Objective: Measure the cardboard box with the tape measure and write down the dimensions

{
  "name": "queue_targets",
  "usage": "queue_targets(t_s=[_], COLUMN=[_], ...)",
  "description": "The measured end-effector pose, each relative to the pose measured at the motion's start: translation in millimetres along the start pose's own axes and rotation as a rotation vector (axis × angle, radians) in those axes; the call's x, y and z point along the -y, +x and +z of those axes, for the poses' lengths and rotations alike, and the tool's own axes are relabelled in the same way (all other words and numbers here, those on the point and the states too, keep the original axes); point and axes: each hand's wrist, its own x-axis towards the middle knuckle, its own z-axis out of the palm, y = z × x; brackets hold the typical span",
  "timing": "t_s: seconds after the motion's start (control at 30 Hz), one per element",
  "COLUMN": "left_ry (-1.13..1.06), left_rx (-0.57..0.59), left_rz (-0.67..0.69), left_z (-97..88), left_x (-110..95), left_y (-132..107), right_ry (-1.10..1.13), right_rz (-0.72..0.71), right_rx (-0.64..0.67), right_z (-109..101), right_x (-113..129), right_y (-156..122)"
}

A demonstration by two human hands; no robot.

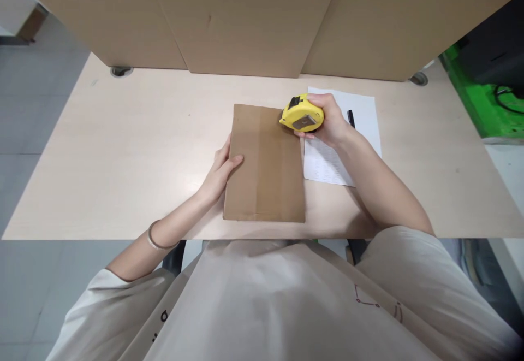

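The left hand (216, 178) has its grip on a flat brown box (266, 170). Its thumb lies on top of the box, and its other fingers are along the left side, partly hidden. That grip is narrow, just as wide as the edge it holds. I cannot tell if any fingers go under the box.

The right hand (331, 123) has its grip closed around a yellow tape measure (303, 114). The thumb side is over the top, and some fingertips peek out below. The tape measure is over the top right corner of the box, ahead and to the right of the left grip. I cannot tell if the two things touch.

Under and beside the right grip, a white paper (325, 164) lies on the bench (123, 153). A black pen (351, 118) is just right of that grip. Big brown cardboard (254, 22) stands ahead of both grips.
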Motion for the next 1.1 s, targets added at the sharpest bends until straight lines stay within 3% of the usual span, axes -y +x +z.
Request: queue_targets(t_s=[0.2,0.37,0.5,0.57,0.63,0.73,0.83,1.1], left_ry=[0.109,0.126,-0.086,-0.103,-0.147,-0.235,-0.289,-0.258], left_rx=[0.011,0.029,-0.038,-0.092,-0.072,0.023,0.099,0.07], left_rz=[-0.041,0.036,0.086,0.21,0.305,0.304,0.254,0.2], left_z=[-7.2,-2.2,-4.1,-7.3,-9.2,-8.1,-5.5,-1.8], left_x=[6,21,41,49,54,55,51,37], left_y=[-4,4,53,89,121,145,144,137], right_ry=[0.003,-0.1,-0.176,-0.206,-0.247,-0.312,-0.344,-0.403], right_rz=[-0.075,-0.084,-0.067,-0.025,-0.004,0.028,0.06,0.144], right_rx=[0.044,0.134,0.131,0.063,0.036,0.044,0.042,-0.041], right_z=[3,32,63,73,78,81,78,53], right_x=[6,38,56,57,56,54,57,68], right_y=[3,22,47,59,68,75,73,50])
